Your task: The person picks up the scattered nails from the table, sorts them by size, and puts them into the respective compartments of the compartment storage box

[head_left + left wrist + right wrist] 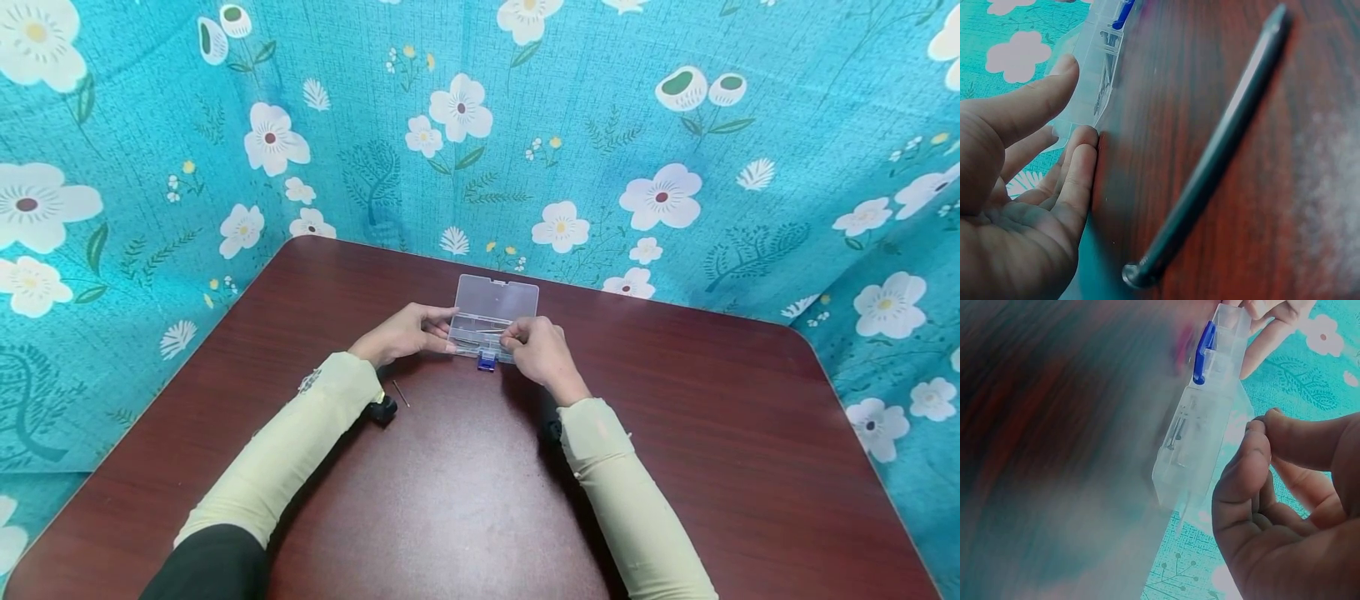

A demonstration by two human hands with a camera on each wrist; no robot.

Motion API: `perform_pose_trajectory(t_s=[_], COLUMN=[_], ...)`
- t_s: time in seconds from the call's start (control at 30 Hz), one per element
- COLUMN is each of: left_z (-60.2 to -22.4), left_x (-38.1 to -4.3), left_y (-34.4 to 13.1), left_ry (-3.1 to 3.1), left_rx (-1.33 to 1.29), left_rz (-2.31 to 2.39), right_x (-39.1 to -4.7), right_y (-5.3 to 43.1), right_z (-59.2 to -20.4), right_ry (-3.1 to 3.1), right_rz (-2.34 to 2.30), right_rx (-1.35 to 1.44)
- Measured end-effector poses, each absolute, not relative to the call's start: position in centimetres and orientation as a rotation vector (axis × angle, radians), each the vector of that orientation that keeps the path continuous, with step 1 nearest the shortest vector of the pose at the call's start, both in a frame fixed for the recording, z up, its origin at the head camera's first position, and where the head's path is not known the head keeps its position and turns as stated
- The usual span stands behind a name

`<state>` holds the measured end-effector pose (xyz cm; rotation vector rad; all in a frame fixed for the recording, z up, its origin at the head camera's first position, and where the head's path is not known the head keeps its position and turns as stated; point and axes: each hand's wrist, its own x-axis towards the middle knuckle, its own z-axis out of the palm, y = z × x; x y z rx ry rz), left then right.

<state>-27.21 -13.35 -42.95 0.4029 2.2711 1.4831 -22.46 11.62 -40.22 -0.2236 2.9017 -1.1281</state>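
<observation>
A clear plastic compartment box [468,327] with a blue latch [487,361] lies on the table, its lid [497,298] raised at the back. Thin metal nails [1175,434] show through its wall. My left hand [405,333] holds the box's left end, thumb toward the front and fingers toward the back. Over the right part of the box, my right hand [542,348] has thumb and index finger pinched together, the other fingers curled. A thin bright nail seems to reach these fingertips, mostly hidden by them. One loose nail [1210,150] lies on the table near my left wrist.
The dark red-brown wooden table [450,500] extends around the box. Behind it hangs a blue flowered curtain [585,150], close to the raised lid. A black wrist device [382,410] sits under the left wrist, beside the loose nail.
</observation>
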Motion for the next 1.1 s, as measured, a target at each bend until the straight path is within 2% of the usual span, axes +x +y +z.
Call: perform_pose_trajectory(t_s=[0.3,1.1], left_z=[-42.8,-43.0], left_x=[-27.4,-27.5], left_y=[-13.4,-13.3], left_ry=[2.282,2.258], left_rx=[0.439,0.44], left_rz=[1.46,1.492], right_x=[-22.2,-19.7], right_y=[10.5,3.6], right_z=[-40.2,-41.2], right_ry=[2.889,2.743], right_rz=[-1.15,-0.895], right_rx=[-0.281,-0.759])
